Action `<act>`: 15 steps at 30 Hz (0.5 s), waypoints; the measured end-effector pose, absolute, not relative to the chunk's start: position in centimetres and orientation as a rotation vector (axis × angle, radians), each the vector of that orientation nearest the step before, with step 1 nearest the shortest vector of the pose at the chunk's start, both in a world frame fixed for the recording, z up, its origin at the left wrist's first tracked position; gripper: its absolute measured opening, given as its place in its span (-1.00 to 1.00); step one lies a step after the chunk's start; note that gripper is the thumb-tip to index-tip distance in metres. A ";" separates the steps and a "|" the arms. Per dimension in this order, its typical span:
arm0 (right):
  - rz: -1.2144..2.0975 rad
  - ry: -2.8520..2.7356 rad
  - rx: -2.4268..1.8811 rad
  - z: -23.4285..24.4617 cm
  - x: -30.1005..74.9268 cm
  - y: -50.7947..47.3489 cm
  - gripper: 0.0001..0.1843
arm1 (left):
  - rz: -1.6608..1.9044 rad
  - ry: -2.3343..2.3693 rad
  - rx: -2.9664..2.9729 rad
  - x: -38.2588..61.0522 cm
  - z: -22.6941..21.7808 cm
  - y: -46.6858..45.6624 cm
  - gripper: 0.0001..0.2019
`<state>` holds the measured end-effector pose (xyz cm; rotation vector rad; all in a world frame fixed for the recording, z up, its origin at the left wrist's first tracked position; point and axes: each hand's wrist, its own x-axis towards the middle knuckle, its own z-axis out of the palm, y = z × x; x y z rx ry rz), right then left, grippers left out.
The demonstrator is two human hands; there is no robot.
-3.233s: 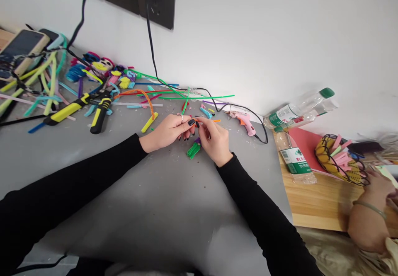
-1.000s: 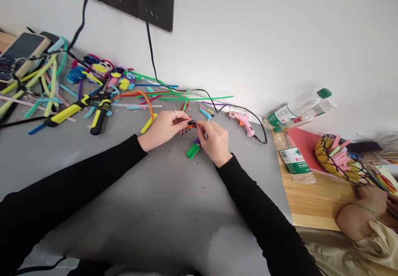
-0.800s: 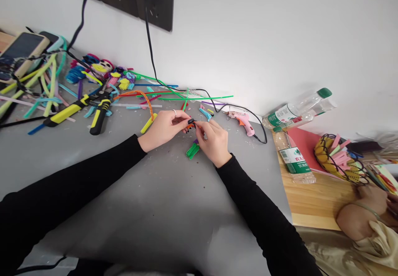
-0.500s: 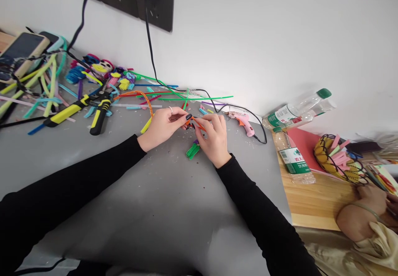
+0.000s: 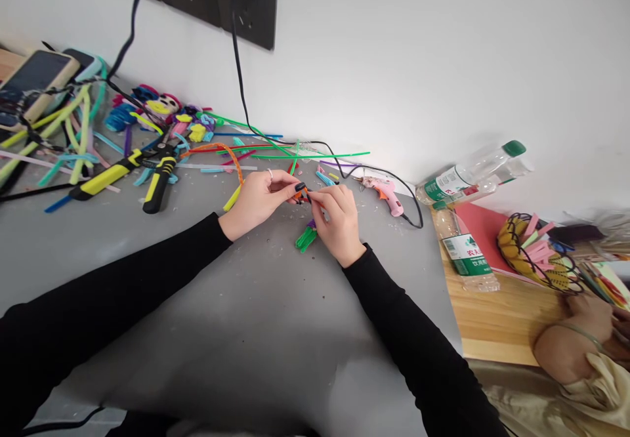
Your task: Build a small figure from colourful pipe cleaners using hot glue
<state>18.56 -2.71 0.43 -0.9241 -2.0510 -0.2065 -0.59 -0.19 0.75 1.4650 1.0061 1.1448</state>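
Between my two hands is a small orange pipe cleaner [image 5: 300, 193], mostly covered by fingers. My left hand [image 5: 260, 202] pinches it between thumb and forefinger from the left side. From the right, my right hand [image 5: 336, 220] has its fingertips closed on the same orange piece, close to the left thumb. Just below the fingers, a green and purple pipe-cleaner bundle [image 5: 306, 237] lies on the grey table [image 5: 236, 319]. A longer orange pipe cleaner [image 5: 227, 151] curves behind the left hand, beside a yellow piece [image 5: 231, 199].
Yellow-black pliers [image 5: 160, 181] and piled pipe cleaners [image 5: 84, 128] lie left, near finished fuzzy figures [image 5: 167, 105]. A pink glue gun [image 5: 386, 194] with a cord lies right. Beyond are plastic bottles [image 5: 465, 247], a wire basket [image 5: 522, 253] and another person's arm [image 5: 566, 348].
The fingers of my right hand have curled in closer to the left fingertips, and less of the orange pipe cleaner shows between them. My left hand stays almost in place.
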 end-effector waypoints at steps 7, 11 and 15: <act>-0.152 -2.081 -0.949 0.4 18.2 -3.1 -0.86 | 1.165 0.994 1.447 -0.4 0.6 -0.4 -0.53; -0.122 -2.092 -1.000 0.4 17.9 -3.3 -0.84 | 1.180 1.021 1.424 -0.2 0.7 -0.5 -0.50; -0.057 -2.074 -1.056 0.4 17.8 -3.3 -0.82 | 1.189 1.071 1.397 -0.1 0.7 -0.6 -0.48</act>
